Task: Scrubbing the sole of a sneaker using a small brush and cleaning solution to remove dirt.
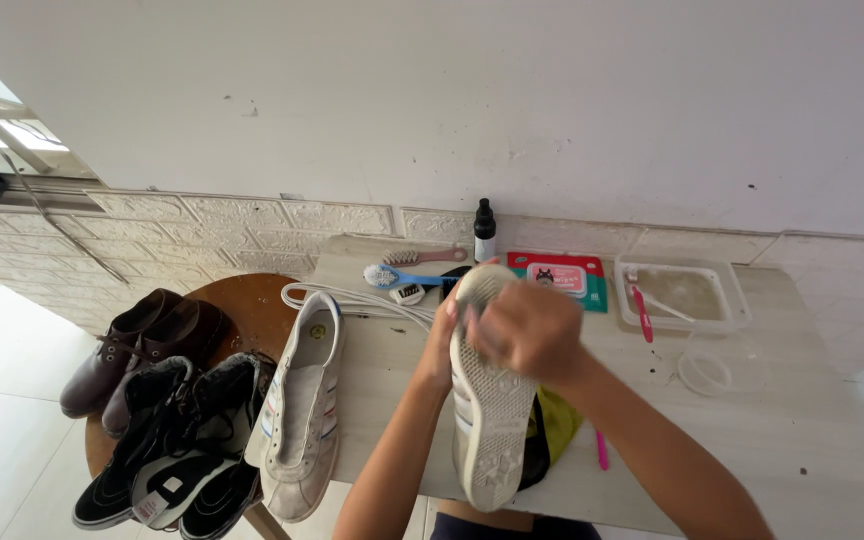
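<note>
Head view: both hands around upturned sneaker

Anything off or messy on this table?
Mild oddities only. The white sneaker beside the hands hangs over the table's front edge. The clear tray holds murky liquid with a pink brush resting in it. The held shoe's sole looks grimy.

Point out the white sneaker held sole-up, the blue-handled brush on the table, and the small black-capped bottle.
White sneaker held sole-up [490, 420], head view: middle of its textured sole.
Blue-handled brush [407, 277], head view: the handle near the white bristles.
Small black-capped bottle [485, 232], head view: its body below the cap.
</note>
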